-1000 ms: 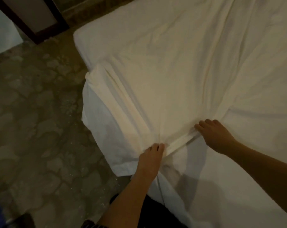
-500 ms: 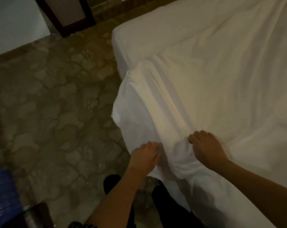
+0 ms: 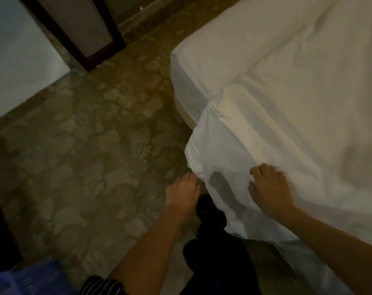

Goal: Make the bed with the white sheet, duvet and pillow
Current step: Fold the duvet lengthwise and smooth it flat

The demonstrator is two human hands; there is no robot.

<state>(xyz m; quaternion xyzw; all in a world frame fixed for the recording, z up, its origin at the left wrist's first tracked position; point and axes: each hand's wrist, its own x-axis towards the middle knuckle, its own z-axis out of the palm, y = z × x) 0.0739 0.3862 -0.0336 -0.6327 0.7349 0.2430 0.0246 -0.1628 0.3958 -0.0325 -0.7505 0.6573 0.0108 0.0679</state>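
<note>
A white sheet [image 3: 276,128] lies over the near part of the bed and hangs down its side in a loose flap. Beyond it the white mattress [image 3: 212,60] shows bare at its far corner. My left hand [image 3: 182,193] is at the flap's lower left edge, fingers curled and pinching the cloth there. On the sheet at the bed's edge, to the right, my right hand [image 3: 268,188] grips the cloth with bent fingers. No duvet or pillow is in view.
Patterned brown floor [image 3: 85,156] fills the left half. A dark-framed panel [image 3: 82,33] leans against a white wall [image 3: 16,67] at the top left. Something blue [image 3: 31,279] sits at the bottom left. My dark trouser leg [image 3: 215,252] stands beside the bed.
Both hands have drawn the sheet toward the bed's side and down over its edge. The view has swung left, so more floor and the mattress's bare corner show.
</note>
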